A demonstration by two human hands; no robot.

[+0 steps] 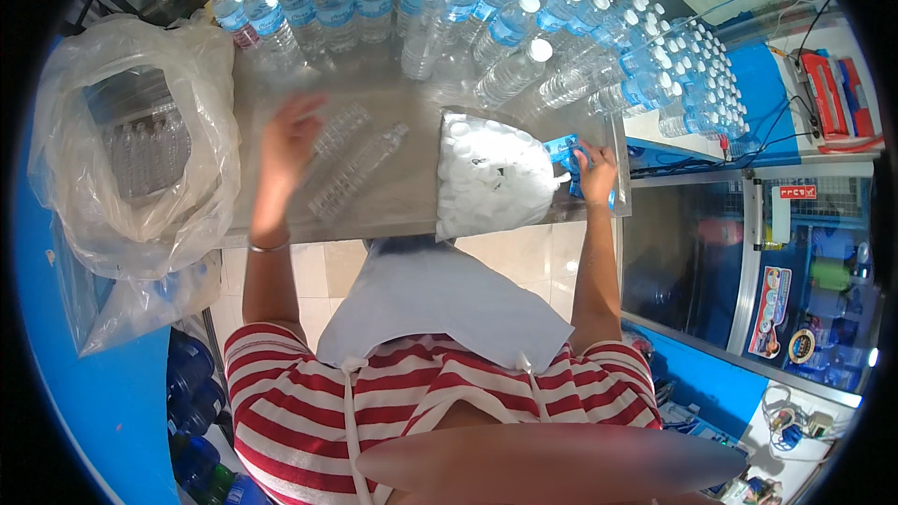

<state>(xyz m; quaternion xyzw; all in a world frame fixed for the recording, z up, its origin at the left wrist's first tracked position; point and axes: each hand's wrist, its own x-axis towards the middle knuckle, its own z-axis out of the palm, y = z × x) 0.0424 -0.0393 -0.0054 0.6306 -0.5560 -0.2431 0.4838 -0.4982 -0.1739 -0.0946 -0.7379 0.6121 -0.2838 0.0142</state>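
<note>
My left hand (288, 136) reaches over the steel table (393, 103), fingers spread and blurred, touching or just above an empty clear bottle (339, 127) that lies on its side. A second empty bottle (360, 168) lies next to it. My right hand (595, 171) rests near the table's right edge, pinching blue labels (564, 151). Between my hands sits a clear bag of white bottle caps (488, 178).
Many capped, blue-labelled water bottles (486, 9) crowd the far and right side of the table. A large plastic bag of empty bottles (131, 150) stands at the left. Blue jugs (192, 383) sit on the floor lower left. A glass-fronted cabinet (748, 271) stands to the right.
</note>
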